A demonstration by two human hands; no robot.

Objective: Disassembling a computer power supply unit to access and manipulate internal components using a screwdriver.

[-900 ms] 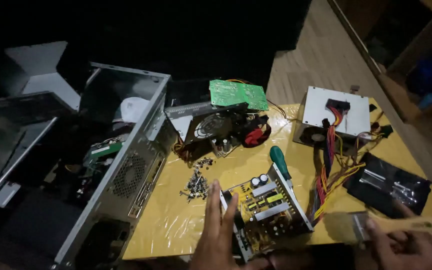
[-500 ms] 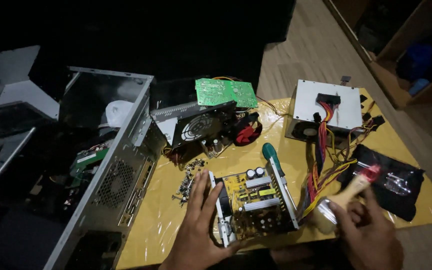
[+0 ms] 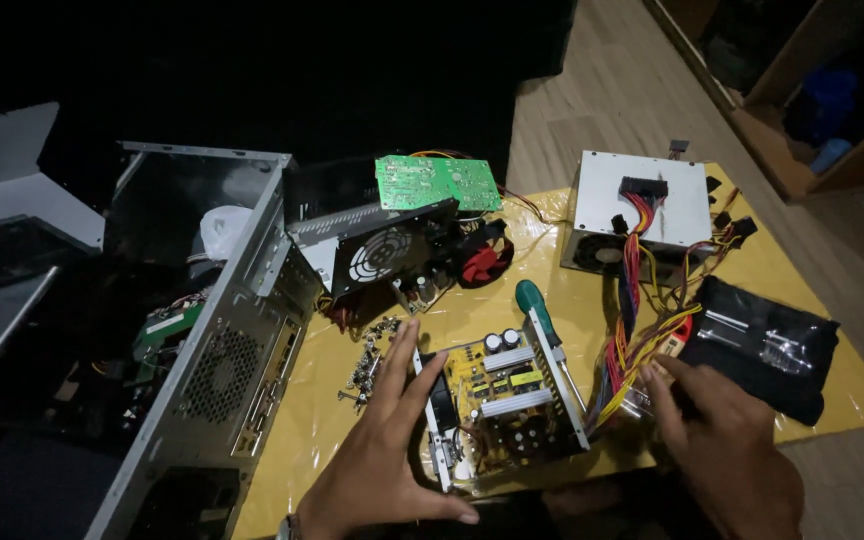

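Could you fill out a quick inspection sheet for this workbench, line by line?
Surface: table under a yellow plastic sheet.
Job's things: open power supply board in its metal tray, a green-handled screwdriver beside it.
Clutter: pile of screws, green circuit board, fan housing, black pouch.
Hands: left hand rests open on the tray's left edge; right hand covers something by the wires, grip hidden.
Cables: coloured wire bundle from the closed power supply.
Surroundings: open computer case at left, wood floor, dark room.
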